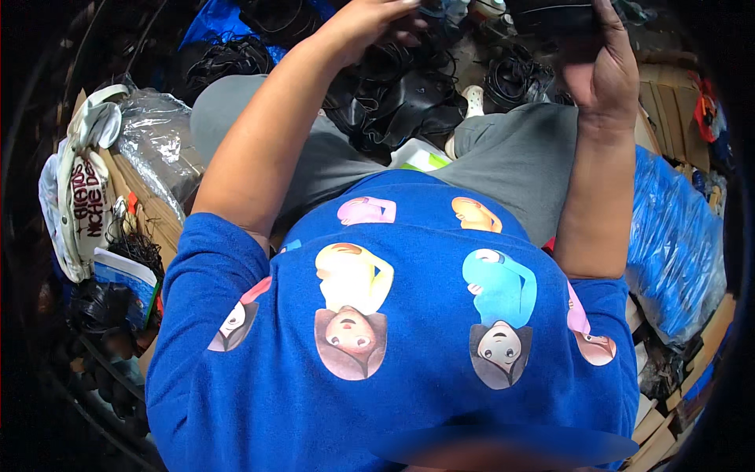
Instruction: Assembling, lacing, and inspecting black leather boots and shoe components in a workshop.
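My left hand (370,25) reaches in at the top edge, its fingers apart and pointing right. Nothing shows in its grasp, though the frame's edge cuts off part of it. At the upper right my right hand (607,79) is raised, thumb up, against a dark, flat-looking thing (550,19). Shadow hides most of its fingers, and the kind of dark thing cannot be made out. Below and between the hands, a heap of black, leathery-looking pieces (409,102) lies on the floor. A coiled bundle of black cords (515,77) is near my right hand.
White-and-green material (421,156) lies between my grey-trousered legs. On the left are a clear-wrapped cardboard box (161,141) and a white cloth bag (82,197). To the right stand a blue plastic-wrapped bundle (672,244) and cardboard (668,102). More black coils (228,67) lie at the upper left.
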### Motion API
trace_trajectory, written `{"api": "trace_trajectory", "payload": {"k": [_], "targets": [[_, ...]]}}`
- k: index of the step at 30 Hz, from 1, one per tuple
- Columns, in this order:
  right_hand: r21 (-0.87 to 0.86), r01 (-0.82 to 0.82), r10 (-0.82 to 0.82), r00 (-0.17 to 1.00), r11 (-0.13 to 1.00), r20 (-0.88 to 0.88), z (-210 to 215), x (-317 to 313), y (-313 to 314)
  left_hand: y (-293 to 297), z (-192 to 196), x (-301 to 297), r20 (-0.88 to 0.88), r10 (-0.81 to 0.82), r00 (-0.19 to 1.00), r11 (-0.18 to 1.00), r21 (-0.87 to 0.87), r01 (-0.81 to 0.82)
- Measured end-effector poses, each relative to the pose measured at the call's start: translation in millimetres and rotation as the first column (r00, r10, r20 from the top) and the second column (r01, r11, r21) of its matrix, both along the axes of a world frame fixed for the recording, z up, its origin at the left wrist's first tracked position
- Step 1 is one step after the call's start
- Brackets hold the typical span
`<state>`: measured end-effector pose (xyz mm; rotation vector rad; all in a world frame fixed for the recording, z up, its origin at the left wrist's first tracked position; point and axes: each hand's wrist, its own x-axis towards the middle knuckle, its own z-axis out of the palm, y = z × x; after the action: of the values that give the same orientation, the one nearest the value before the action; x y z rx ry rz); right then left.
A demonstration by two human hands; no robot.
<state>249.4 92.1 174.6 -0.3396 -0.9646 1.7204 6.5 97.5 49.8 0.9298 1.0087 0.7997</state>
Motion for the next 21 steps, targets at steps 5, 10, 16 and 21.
{"api": "trace_trajectory", "payload": {"k": [5,10,16,21], "targets": [[-0.383,0.352,-0.327,0.936,0.854,0.132,-64.0,54.1,32.7,-13.9,-59.4,-69.4,-0.465,0.173,0.868,0.96,-0.118,-0.255],[-0.578,0.505,-0.401,0.862,0.641,0.309,-117.2,105.7,75.6,-15.3,-79.2,-105.7,-0.634,0.225,0.74,0.904,-0.146,-0.401],[-0.554,0.504,-0.392,0.864,0.662,0.318,-110.2,94.1,76.9,-19.0,-85.1,-119.1,-0.662,0.345,0.665,0.819,-0.133,-0.557],[-0.603,0.347,-0.24,0.937,0.718,0.253,-121.3,91.0,86.7,-44.8,-147.3,-98.7,-0.534,-0.219,0.817,0.525,-0.77,-0.362]]}}
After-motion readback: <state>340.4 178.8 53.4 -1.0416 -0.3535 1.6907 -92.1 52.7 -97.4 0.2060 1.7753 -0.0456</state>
